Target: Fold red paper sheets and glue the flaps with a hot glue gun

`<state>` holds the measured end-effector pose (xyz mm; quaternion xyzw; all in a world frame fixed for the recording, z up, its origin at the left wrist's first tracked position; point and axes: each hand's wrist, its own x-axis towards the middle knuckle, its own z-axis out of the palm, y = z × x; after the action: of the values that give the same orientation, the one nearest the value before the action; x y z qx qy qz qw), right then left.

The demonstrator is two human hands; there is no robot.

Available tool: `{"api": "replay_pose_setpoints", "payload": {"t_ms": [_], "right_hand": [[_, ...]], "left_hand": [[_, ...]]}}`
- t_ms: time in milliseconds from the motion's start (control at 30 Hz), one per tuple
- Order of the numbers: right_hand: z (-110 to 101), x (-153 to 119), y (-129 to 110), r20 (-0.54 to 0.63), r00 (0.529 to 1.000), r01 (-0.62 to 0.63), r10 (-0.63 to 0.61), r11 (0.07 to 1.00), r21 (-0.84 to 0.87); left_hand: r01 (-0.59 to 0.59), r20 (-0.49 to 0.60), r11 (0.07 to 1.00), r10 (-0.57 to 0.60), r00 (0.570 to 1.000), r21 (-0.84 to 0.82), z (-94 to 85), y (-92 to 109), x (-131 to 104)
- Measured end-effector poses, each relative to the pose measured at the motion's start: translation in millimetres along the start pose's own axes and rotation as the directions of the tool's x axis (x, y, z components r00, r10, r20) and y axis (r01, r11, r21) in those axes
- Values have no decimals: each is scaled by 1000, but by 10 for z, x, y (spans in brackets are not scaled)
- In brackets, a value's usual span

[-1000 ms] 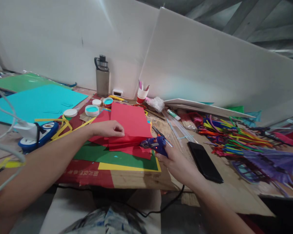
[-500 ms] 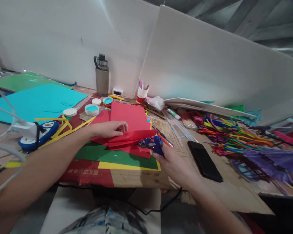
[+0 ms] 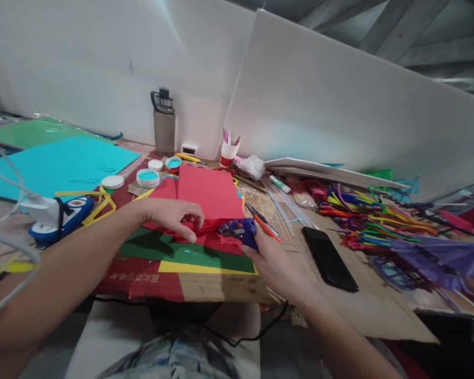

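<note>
My left hand [image 3: 174, 216] hovers at the near edge of a red sheet of paper [image 3: 205, 192], fingers curved and thumb apart, with no grip on the paper visible. In my right hand [image 3: 274, 260] is a blue hot glue gun [image 3: 245, 231], held by its handle, a small light glowing on its side. Its nozzle points left over the folded near part of the red paper, close to my left fingertips. Under the red paper lie a green sheet [image 3: 142, 250] and a yellow sheet [image 3: 205, 267].
A black phone [image 3: 329, 258] and an orange pen [image 3: 269, 230] lie to the right, before colourful pipe cleaners [image 3: 379, 221]. Behind stand a bottle [image 3: 165, 126], a cup of pens [image 3: 229, 152] and open pots of blue material [image 3: 147, 178]. A power strip [image 3: 63, 218] sits left.
The raised red flap now lies lower. My left hand has come nearer and opened, its thumb moving away from the fingers. The glue gun has shifted slightly left and up.
</note>
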<state>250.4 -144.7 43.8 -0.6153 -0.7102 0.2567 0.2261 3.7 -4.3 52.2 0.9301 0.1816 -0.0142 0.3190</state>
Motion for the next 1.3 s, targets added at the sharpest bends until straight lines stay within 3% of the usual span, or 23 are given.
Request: {"api": "replay_pose_setpoints", "payload": {"t_ms": [167,267,467,833,1300], "right_hand": [[44,31,-54,-6,1000,-20,19,999,-29],[78,49,-98,-4,1000,-7,7,999,-48],[207,120,-165,8,1000,-13,14,998,-67],[283,244,-496,133,991,25,-17,998,-62],[247,169,-433,130,990,57,-48,996,-62]], "left_hand": [[-49,-30,986,55,998,160,73,91,31],[30,-92,981,-13,996,190,68,77,48],[164,-173,978,-141,975,126,5,-9,47],[162,-164,987,-156,974,24,-17,-198,34],[179,-169,983,-169,971,41,-16,-172,32]]}}
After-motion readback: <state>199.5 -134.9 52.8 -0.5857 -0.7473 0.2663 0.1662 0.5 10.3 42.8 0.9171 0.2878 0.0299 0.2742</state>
